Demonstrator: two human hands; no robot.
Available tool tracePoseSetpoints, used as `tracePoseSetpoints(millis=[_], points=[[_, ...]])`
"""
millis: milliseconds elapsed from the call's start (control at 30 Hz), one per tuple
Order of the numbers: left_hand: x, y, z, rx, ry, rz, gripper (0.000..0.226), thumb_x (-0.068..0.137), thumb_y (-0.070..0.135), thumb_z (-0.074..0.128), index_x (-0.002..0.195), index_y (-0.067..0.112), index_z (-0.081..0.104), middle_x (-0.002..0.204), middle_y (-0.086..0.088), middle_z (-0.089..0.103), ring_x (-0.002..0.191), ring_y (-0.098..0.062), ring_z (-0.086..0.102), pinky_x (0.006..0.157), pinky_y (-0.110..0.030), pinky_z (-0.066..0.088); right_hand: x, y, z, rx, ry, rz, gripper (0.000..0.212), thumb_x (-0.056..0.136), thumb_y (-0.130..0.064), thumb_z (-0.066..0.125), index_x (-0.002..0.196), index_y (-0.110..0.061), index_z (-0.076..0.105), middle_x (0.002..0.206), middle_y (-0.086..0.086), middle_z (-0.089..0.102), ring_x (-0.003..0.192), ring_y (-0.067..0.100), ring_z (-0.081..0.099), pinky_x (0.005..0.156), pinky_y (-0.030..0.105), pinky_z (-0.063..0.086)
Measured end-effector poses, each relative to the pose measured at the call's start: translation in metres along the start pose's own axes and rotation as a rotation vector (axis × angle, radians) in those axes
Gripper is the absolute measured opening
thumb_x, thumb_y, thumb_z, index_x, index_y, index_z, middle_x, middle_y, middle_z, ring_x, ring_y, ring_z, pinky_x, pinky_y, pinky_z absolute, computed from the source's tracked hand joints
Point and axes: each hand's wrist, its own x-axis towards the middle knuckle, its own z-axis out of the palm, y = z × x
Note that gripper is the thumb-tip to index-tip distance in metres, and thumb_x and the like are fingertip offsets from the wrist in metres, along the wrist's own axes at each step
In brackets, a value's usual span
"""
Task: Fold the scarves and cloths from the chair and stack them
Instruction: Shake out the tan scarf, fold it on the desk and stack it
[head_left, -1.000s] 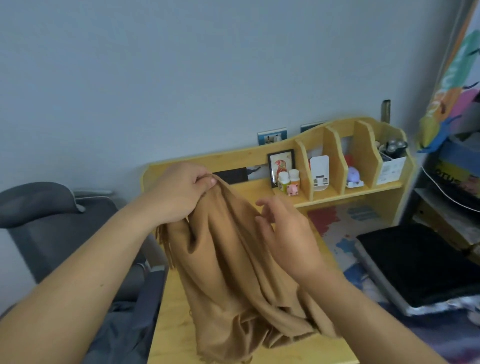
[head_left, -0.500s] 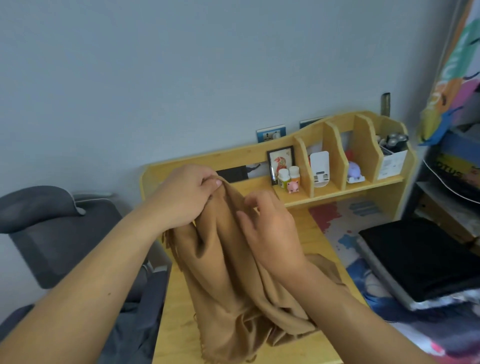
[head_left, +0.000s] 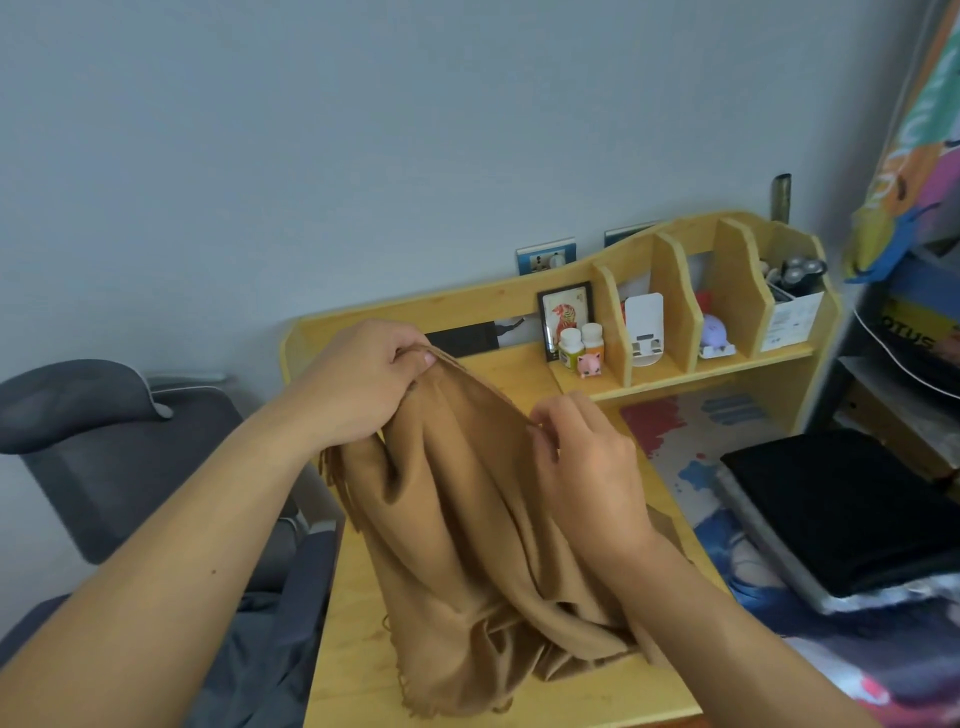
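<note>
A scarf (head_left: 467, 545) lies heaped on the desk (head_left: 353, 649) toward its front edge, its upper end lifted. A shelf unit (head_left: 675, 374) stands along the desk's back edge. A chair (head_left: 104, 457) sits just beside the left edge; a folded cloth (head_left: 841, 509) rests off the right edge.

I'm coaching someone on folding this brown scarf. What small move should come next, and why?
Probably slide the right hand along the top edge, away from the left hand, to stretch it straight. The left hand pinches one bunched corner of the brown scarf; the rest hangs crumpled onto the desk.
</note>
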Motion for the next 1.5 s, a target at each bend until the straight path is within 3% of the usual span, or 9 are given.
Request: tracePoseSetpoints(millis=[167, 333, 533, 667, 967, 1100, 1200, 1333, 1500], points=[[0.006, 0.003, 0.004, 0.015, 0.065, -0.009, 0.025, 0.104, 0.022, 0.052, 0.086, 0.021, 0.07, 0.083, -0.003, 0.069, 0.083, -0.018, 0.062, 0.077, -0.036, 0.048, -0.034, -0.016, 0.001, 0.307, -0.169, 0.124, 0.02, 0.095, -0.013, 0.059, 0.111, -0.025, 0.06, 0.096, -0.015, 0.057, 0.083, 0.004, 0.057, 0.07, 0.021, 0.049], [0.005, 0.001, 0.008, 0.004, 0.068, 0.002, 0.026, 0.105, 0.022, 0.05, 0.087, 0.027, 0.069, 0.086, 0.003, 0.068, 0.086, -0.013, 0.061, 0.079, -0.035, 0.047, -0.07, -0.021, -0.004, 0.345, -1.067, 0.328, 0.028, 0.084, -0.017, 0.041, 0.101, -0.025, 0.062, 0.091, -0.005, 0.068, 0.087, 0.016, 0.065, 0.078, 0.039, 0.056], [0.001, 0.005, 0.004, 0.007, 0.037, 0.052, 0.03, 0.105, 0.024, 0.051, 0.08, 0.036, 0.063, 0.081, 0.01, 0.066, 0.082, -0.007, 0.059, 0.071, -0.032, 0.043, 0.0, -0.025, 0.009, 0.172, -0.297, 0.237, 0.009, 0.094, -0.029, 0.057, 0.101, -0.029, 0.05, 0.089, -0.012, 0.056, 0.078, 0.017, 0.058, 0.069, 0.038, 0.049], [-0.003, 0.01, 0.0, 0.011, 0.061, 0.051, 0.024, 0.104, 0.024, 0.051, 0.089, 0.029, 0.069, 0.085, 0.009, 0.069, 0.085, -0.009, 0.061, 0.077, -0.033, 0.047, 0.017, -0.02, 0.028, 0.104, -0.22, 0.142, 0.024, 0.083, -0.03, 0.062, 0.095, -0.025, 0.042, 0.094, -0.008, 0.046, 0.081, 0.019, 0.048, 0.065, 0.034, 0.042], [0.005, -0.004, -0.006, 0.004, 0.154, -0.029, 0.026, 0.104, 0.023, 0.052, 0.087, 0.017, 0.07, 0.085, -0.004, 0.069, 0.084, -0.02, 0.063, 0.077, -0.034, 0.048, -0.048, 0.033, 0.035, 0.124, -0.241, 0.285, 0.026, 0.093, -0.005, 0.056, 0.112, -0.023, 0.052, 0.103, -0.003, 0.064, 0.085, 0.021, 0.063, 0.07, 0.045, 0.055], [0.014, -0.005, -0.005, 0.002, 0.146, -0.05, 0.025, 0.104, 0.023, 0.053, 0.091, 0.014, 0.072, 0.09, -0.009, 0.071, 0.089, -0.027, 0.065, 0.085, -0.043, 0.05, -0.057, 0.051, 0.028, 0.023, -0.219, -0.061, 0.032, 0.091, 0.0, 0.059, 0.116, -0.017, 0.047, 0.127, 0.003, 0.051, 0.067, 0.029, 0.062, 0.042, 0.043, 0.049], [0.018, -0.004, -0.006, 0.002, 0.122, -0.033, 0.023, 0.103, 0.022, 0.053, 0.092, 0.015, 0.072, 0.091, -0.007, 0.071, 0.091, -0.026, 0.064, 0.087, -0.043, 0.05, -0.041, 0.066, 0.024, -0.086, -0.339, -0.153, 0.034, 0.086, -0.001, 0.053, 0.115, -0.019, 0.053, 0.137, 0.003, 0.044, 0.069, 0.023, 0.063, 0.046, 0.036, 0.051], [0.022, -0.004, -0.009, 0.007, 0.13, -0.023, 0.022, 0.103, 0.022, 0.053, 0.094, 0.017, 0.072, 0.091, 0.0, 0.07, 0.091, -0.018, 0.063, 0.082, -0.035, 0.049, -0.02, 0.074, 0.022, 0.165, -0.538, 0.072, 0.029, 0.088, -0.008, 0.048, 0.104, -0.017, 0.071, 0.104, -0.006, 0.061, 0.09, 0.013, 0.059, 0.079, 0.033, 0.047], [0.03, -0.019, -0.017, 0.011, 0.182, -0.044, 0.021, 0.103, 0.021, 0.053, 0.093, 0.021, 0.072, 0.092, 0.002, 0.07, 0.09, -0.018, 0.062, 0.077, -0.032, 0.046, -0.033, 0.066, 0.011, 0.269, -0.905, 0.197, 0.039, 0.094, -0.055, 0.059, 0.069, -0.024, 0.063, 0.071, -0.01, 0.056, 0.063, 0.006, 0.053, 0.058, 0.022, 0.04]])
